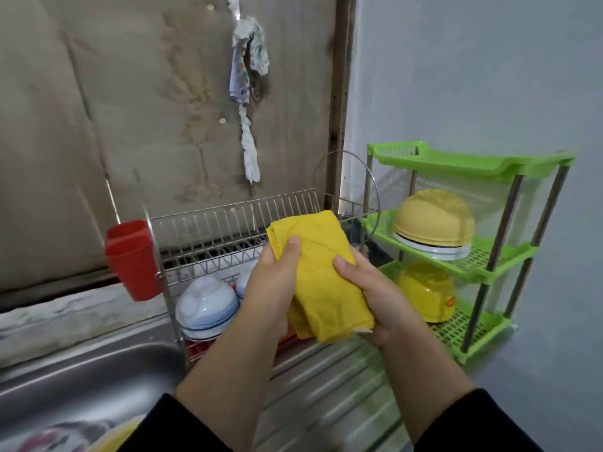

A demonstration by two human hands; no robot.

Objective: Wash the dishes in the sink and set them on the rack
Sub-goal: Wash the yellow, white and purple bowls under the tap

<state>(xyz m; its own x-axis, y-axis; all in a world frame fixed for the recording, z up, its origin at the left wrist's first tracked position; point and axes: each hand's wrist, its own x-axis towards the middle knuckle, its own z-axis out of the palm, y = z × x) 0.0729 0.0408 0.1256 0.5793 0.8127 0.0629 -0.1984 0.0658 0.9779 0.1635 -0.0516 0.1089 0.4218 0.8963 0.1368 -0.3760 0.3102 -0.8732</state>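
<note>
Both hands, the left hand (277,275) and the right hand (372,295), grip a folded yellow cloth (321,272) above the steel draining bench (326,386), probably to dry themselves near the dish rack (228,230).

Both forearms reached forward from black sleeves (182,429), hands raised side by side. The left hand (272,282) gripped a folded yellow cloth (321,272), thumb on top. The right hand (375,295) gripped its other side, thumb pressed on the fabric.
</note>
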